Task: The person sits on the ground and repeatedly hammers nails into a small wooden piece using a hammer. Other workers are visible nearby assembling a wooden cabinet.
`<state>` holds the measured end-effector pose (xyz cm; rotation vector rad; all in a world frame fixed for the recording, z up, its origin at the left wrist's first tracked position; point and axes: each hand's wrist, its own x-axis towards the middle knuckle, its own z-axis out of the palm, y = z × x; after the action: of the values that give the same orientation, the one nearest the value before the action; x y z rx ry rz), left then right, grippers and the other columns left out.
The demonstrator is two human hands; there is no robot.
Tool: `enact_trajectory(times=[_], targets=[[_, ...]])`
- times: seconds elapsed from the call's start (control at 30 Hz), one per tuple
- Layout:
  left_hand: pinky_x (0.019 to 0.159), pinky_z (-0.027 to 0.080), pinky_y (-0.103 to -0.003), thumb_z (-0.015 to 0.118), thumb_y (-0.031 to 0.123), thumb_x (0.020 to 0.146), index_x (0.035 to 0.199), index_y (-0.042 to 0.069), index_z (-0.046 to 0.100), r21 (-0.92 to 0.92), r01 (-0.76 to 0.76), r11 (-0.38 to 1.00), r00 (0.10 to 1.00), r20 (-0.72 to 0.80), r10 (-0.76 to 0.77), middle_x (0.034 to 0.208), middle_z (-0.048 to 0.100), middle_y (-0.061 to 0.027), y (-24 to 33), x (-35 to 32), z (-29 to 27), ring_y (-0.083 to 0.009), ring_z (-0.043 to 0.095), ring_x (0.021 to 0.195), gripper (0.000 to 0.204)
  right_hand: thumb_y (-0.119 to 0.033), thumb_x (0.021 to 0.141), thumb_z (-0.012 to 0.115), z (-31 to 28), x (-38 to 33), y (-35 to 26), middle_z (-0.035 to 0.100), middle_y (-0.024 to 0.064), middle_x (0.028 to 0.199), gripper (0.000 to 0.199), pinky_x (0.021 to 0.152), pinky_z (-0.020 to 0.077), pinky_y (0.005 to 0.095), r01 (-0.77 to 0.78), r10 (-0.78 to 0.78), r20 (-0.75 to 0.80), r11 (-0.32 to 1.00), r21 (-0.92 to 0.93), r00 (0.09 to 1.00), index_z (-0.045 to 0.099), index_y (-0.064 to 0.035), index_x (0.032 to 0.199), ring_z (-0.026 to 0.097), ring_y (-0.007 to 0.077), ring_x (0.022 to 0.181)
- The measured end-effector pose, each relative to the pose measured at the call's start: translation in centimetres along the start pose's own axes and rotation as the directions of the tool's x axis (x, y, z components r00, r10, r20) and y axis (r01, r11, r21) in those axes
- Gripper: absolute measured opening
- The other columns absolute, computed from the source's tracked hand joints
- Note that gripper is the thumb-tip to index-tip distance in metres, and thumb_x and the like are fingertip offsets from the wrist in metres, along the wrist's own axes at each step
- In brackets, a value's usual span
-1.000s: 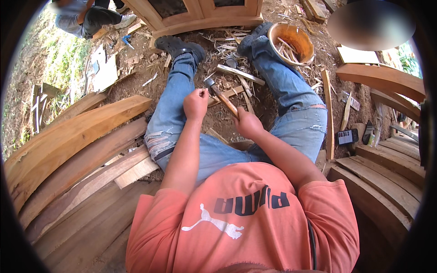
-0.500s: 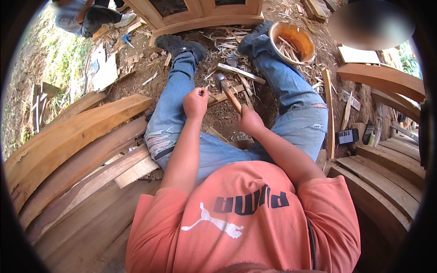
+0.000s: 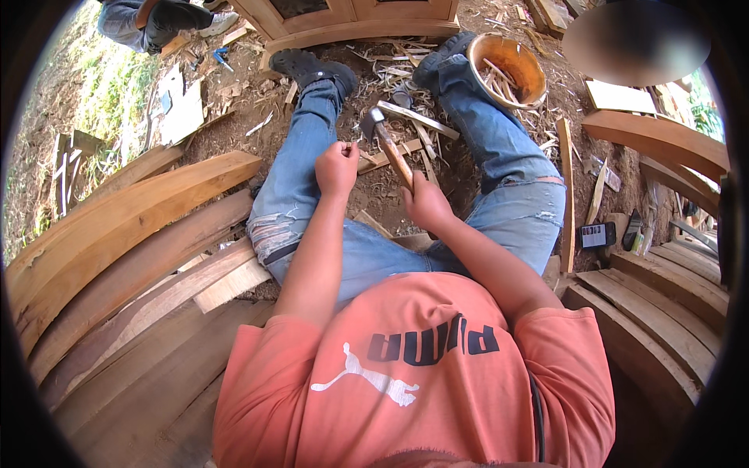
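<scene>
My right hand (image 3: pixel 427 203) is wrapped round the wooden handle of a hammer (image 3: pixel 394 156). Its dark metal head points up and away from me, over the ground between my legs. To the left, my left hand (image 3: pixel 337 168) is closed in a pinch beside my left shin. Whatever its fingertips hold is too small to name. The hammer head is a little way off from those fingertips, not touching them. Beyond the hammer, a pale wood strip (image 3: pixel 417 119) lies slanted among wood scraps on the dirt.
A bucket (image 3: pixel 511 66) of wood offcuts stands by my right foot. Ahead is a panelled wooden cabinet (image 3: pixel 359 33). Curved boards (image 3: pixel 140 199) flank me on the left, more planks (image 3: pixel 663 300) on the right, near a phone (image 3: pixel 597 235). Another person (image 3: pixel 156 23) sits far left.
The hammer head has shifted slightly left and away from me, with my right hand still round the handle. My left hand stays pinched in nearly the same place. The whole view has shifted slightly.
</scene>
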<state>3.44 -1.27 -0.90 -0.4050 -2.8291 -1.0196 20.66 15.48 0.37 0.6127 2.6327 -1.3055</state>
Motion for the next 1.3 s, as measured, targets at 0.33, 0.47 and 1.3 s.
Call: enact_trajectory(times=[0.33,0.47,1.3], targets=[[0.064,0.058,-0.046,0.081,0.028,0.094,0.087,0.002,0.077,0.0,0.037,0.999,0.999,-0.003,-0.037,0.079,0.078,-0.0161,0.1,0.1,-0.2,-0.0349,0.076,0.07,0.028,-0.028,0.105,0.064,0.5,-0.7,-0.1,0.071,0.0304,0.092,0.03,0.079,0.0522,0.0639,0.004,-0.001,0.088,0.999,-0.037,0.996,0.052,-0.0022,0.113,0.069,0.0529,0.088],[0.065,0.059,-0.045,0.081,0.029,0.094,0.086,0.003,0.078,-0.001,0.039,0.999,0.999,0.036,-0.039,0.079,0.078,-0.0159,0.4,0.1,-0.5,-0.0346,0.077,0.072,0.028,-0.026,0.104,0.063,0.8,-0.9,0.3,0.073,0.0282,0.091,0.027,0.08,0.0535,0.0628,-0.023,0.031,0.113,0.997,-0.073,0.993,0.054,-0.003,0.114,0.071,0.0511,0.088],[0.066,0.059,-0.045,0.082,0.029,0.094,0.088,0.002,0.078,-0.01,0.039,0.999,0.999,-0.006,-0.039,0.08,0.078,-0.0168,-0.6,0.4,-0.1,-0.0353,0.077,0.072,0.028,-0.028,0.104,0.065,1.1,-0.1,1.5,0.073,0.031,0.095,0.03,0.081,0.0539,0.0639,-0.006,0.015,0.108,0.996,-0.086,0.994,0.053,-0.0026,0.113,0.07,0.0532,0.091]])
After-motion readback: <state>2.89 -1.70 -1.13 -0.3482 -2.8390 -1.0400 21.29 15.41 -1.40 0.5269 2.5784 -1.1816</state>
